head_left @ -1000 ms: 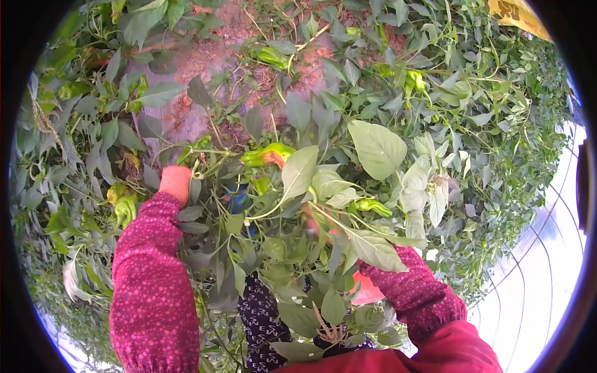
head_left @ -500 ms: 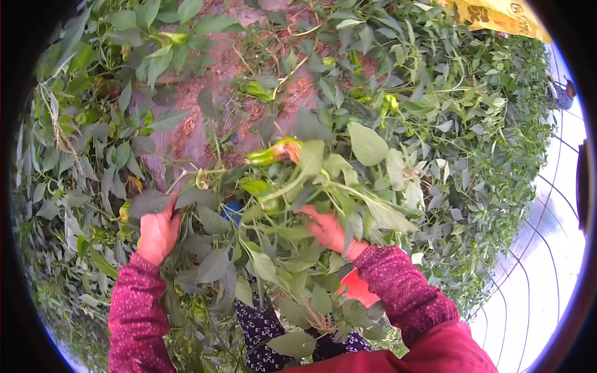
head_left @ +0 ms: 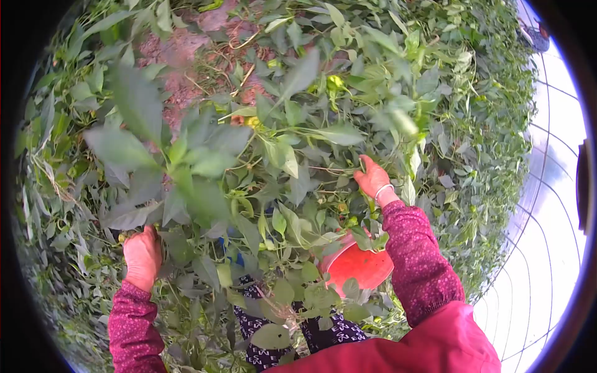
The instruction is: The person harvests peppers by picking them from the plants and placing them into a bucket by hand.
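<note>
My left hand (head_left: 143,253) is at the lower left among pepper leaves, its fingers curled at the base of a tall leafy shoot (head_left: 177,155); leaves hide what they hold. My right hand (head_left: 373,178) is right of centre, with a bracelet at the wrist and fingers pressed together on a thin stem among leaves. Below it a red bucket (head_left: 359,268) shows its open mouth, partly covered by foliage. A yellow-green pepper (head_left: 335,82) hangs above my right hand.
Dense pepper plants (head_left: 485,124) surround both arms. Reddish soil (head_left: 180,46) shows at the upper left. Something blue (head_left: 231,250) lies under leaves near my legs. White sheeting (head_left: 547,205) with thin curved lines is at the right edge.
My right hand has moved up and right, away from the central foliage. My left hand is slightly lower and further left. More of the red bucket shows, and the leafy shoot stands taller in view.
</note>
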`<state>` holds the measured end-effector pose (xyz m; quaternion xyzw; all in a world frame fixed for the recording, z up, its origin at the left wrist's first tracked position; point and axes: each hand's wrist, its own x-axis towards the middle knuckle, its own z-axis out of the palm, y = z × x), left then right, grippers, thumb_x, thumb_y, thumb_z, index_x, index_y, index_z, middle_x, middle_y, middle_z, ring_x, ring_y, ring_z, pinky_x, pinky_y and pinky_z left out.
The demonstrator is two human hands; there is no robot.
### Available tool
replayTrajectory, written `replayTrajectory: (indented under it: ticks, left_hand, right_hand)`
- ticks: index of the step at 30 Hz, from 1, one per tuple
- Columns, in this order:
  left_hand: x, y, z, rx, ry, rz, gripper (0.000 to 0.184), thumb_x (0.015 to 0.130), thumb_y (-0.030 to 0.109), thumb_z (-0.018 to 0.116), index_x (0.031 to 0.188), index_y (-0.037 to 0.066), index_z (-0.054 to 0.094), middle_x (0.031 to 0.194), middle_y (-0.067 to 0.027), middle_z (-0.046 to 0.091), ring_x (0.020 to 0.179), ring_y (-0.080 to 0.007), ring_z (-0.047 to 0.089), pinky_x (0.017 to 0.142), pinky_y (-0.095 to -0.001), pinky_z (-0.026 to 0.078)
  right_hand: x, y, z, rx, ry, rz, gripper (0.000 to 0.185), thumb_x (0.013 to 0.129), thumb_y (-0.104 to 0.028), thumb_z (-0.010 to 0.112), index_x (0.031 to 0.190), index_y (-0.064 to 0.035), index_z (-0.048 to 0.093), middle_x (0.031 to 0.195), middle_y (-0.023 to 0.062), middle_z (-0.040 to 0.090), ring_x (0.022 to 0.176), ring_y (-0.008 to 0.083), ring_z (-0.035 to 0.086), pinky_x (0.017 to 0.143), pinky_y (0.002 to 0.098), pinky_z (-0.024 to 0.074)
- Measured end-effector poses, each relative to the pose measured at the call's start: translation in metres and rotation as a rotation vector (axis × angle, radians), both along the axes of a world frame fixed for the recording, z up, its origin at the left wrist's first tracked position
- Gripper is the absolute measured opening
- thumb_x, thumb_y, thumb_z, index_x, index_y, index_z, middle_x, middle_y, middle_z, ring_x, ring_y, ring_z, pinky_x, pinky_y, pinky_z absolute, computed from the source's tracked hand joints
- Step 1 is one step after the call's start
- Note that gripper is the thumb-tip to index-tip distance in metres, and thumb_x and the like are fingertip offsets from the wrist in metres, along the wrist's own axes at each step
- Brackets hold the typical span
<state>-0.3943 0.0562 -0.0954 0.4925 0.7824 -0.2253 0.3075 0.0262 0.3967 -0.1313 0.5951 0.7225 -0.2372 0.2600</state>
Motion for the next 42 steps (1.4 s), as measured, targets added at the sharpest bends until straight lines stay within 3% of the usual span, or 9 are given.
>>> replayTrajectory:
  ticks: [8,13,17,22,24,27,30,33,42]
  left_hand:
    - [0.013,0.045,0.048,-0.072,-0.026,-0.170,0.008,0.073,0.015,0.060,0.079,0.011,0.064,0.070,-0.0110,0.064,0.074,-0.0296,0.063,0.077,-0.0427,0.045]
    - [0.042,0.066,0.095,-0.202,-0.055,-0.112,0.005,0.068,0.011,0.061,0.072,0.010,0.064,0.068,-0.0101,0.064,0.073,-0.0271,0.064,0.070,-0.0410,0.049]
    - [0.054,0.086,0.107,-0.193,-0.095,-0.231,0.008,0.067,0.010,0.059,0.071,0.011,0.065,0.067,-0.0072,0.064,0.072,-0.0264,0.064,0.069,-0.0422,0.047]
    - [0.072,0.093,0.107,-0.080,-0.064,-0.314,0.008,0.066,0.013,0.059,0.072,0.011,0.064,0.068,-0.0084,0.064,0.070,-0.0261,0.063,0.079,-0.0461,0.039]
    - [0.081,0.100,0.114,-0.096,-0.104,-0.257,0.010,0.064,0.014,0.061,0.072,0.009,0.061,0.070,-0.0101,0.064,0.073,-0.0278,0.064,0.079,-0.0447,0.041]
    - [0.090,0.111,0.131,-0.040,-0.139,-0.218,0.014,0.064,0.013,0.060,0.078,0.009,0.061,0.070,-0.0101,0.063,0.075,-0.0277,0.063,0.078,-0.0446,0.041]
    - [0.098,0.110,0.136,0.660,-0.082,-0.369,0.017,0.065,0.013,0.060,0.081,0.009,0.062,0.069,-0.0091,0.063,0.073,-0.0270,0.063,0.076,-0.0451,0.041]
    - [0.097,0.128,0.143,0.120,-0.121,-0.290,0.019,0.066,0.015,0.061,0.084,0.007,0.063,0.067,-0.0084,0.062,0.073,-0.0261,0.062,0.076,-0.0466,0.040]
    - [0.081,0.121,0.135,0.041,-0.080,-0.294,0.010,0.068,0.019,0.062,0.070,0.010,0.066,0.065,-0.0077,0.062,0.066,-0.0265,0.061,0.077,-0.0490,0.038]
  right_hand:
    - [0.033,-0.032,0.013,-0.196,0.114,-0.110,0.048,0.084,-0.024,0.049,0.126,-0.0028,0.047,0.111,0.0220,0.059,0.103,0.0368,0.056,0.093,0.0408,0.0426]
    - [0.091,-0.056,-0.031,-0.278,0.385,-0.208,0.055,0.083,-0.022,0.059,0.133,-0.0079,0.040,0.110,0.0098,0.058,0.096,0.0227,0.057,0.076,0.0342,0.0489]
    - [0.174,-0.080,-0.111,-0.680,1.244,-1.256,0.053,0.088,-0.027,0.055,0.133,-0.0024,0.039,0.110,0.0134,0.058,0.091,0.0212,0.058,0.074,0.0329,0.0488]
    - [0.036,-0.091,-0.014,-0.296,1.157,-0.589,0.039,0.087,-0.026,0.052,0.119,-0.0031,0.050,0.110,0.0111,0.058,0.104,0.0258,0.054,0.091,0.0381,0.0418]
    - [-0.017,-0.094,0.039,0.100,0.650,0.274,0.029,0.078,-0.015,0.059,0.106,-0.0062,0.061,0.097,0.0113,0.064,0.105,0.0304,0.054,0.095,0.0413,0.0377]
    - [-0.121,-0.093,0.128,-0.061,0.944,0.386,0.027,0.078,-0.015,0.056,0.103,-0.0074,0.060,0.098,0.0166,0.060,0.087,0.0312,0.061,0.070,0.0376,0.0512]
    - [-0.170,-0.108,0.138,-0.301,0.993,0.508,0.030,0.078,-0.019,0.059,0.106,-0.0095,0.057,0.104,0.0105,0.060,0.086,0.0293,0.062,0.072,0.0389,0.0507]
    - [-0.194,-0.115,0.122,-0.296,1.054,0.504,0.028,0.076,-0.021,0.059,0.103,-0.0106,0.059,0.100,0.0106,0.059,0.084,0.0298,0.061,0.072,0.0400,0.0503]
    - [-0.234,-0.103,0.127,-0.249,0.723,0.787,0.019,0.076,-0.024,0.057,0.090,-0.0133,0.063,0.083,0.0132,0.059,0.076,0.0316,0.063,0.065,0.0426,0.0505]
